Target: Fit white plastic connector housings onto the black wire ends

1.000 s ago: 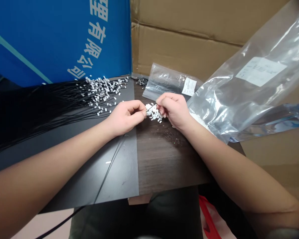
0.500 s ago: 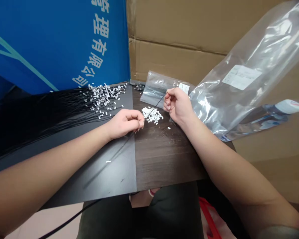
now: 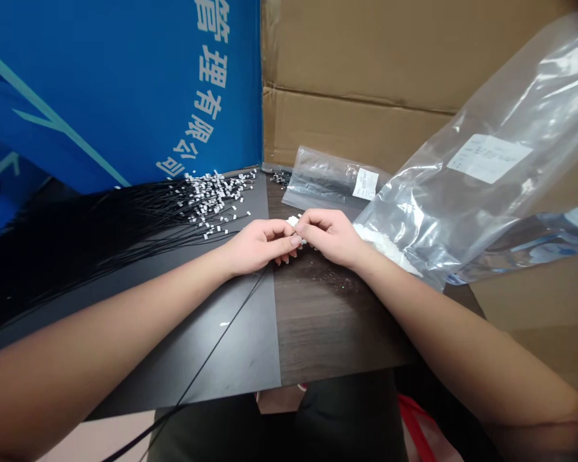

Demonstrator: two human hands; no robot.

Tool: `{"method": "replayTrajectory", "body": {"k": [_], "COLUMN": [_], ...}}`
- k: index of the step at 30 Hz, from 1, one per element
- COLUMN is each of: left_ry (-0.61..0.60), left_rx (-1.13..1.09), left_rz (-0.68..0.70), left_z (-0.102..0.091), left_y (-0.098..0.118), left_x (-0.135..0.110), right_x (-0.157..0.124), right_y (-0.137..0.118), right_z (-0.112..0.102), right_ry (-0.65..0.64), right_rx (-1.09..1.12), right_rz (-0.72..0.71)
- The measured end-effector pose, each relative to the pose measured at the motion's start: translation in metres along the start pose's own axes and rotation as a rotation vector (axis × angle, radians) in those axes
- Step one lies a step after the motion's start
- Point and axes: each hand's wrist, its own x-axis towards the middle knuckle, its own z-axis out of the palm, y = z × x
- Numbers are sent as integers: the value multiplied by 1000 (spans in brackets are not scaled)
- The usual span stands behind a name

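Observation:
My left hand [image 3: 257, 247] is closed in a pinch over the table, with a thin black wire [image 3: 221, 337] running from under it down across the table's front edge. My right hand [image 3: 331, 239] is pinched too, its fingertips meeting the left ones; whatever lies between them is too small and hidden to name. Behind the fingers, mostly covered, shows a small pile of white pieces [image 3: 293, 220]. To the left, a thick bundle of black wires [image 3: 101, 224] carries small white connectors [image 3: 212, 196] at its ends.
A small labelled clear bag [image 3: 325, 179] lies at the back. On the right, a large clear bag [image 3: 462, 192] holds white pieces near its bottom, beside a plastic bottle [image 3: 525, 247]. A blue panel [image 3: 125, 77] and cardboard [image 3: 366, 51] stand behind the table [image 3: 337, 333].
My right hand has come down and left from the wire's raised end to meet my left hand. The view has shifted slightly, and the white pile is now mostly covered by my hands.

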Motion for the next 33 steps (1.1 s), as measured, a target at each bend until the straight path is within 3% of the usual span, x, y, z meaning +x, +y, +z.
{"method": "replayTrajectory", "body": {"k": [7, 20, 24, 29, 33], "left_ry": [-6, 50, 55, 84, 84], "left_rx": [6, 102, 51, 13, 2], "left_rz": [34, 9, -23, -69, -74], "left_z": [-1, 1, 1, 0, 0], "left_y": [-1, 3, 3, 2, 2], "left_x": [2, -1, 0, 1, 0], "right_x": [1, -1, 3, 15, 22], "right_y": [0, -2, 1, 10, 13], "right_z": [-1, -1, -6, -25, -39], "right_ry": [-95, -91, 69, 375, 527], "right_rx": [133, 15, 34, 308, 350], "right_rz": [-9, -4, 36, 163, 145]}}
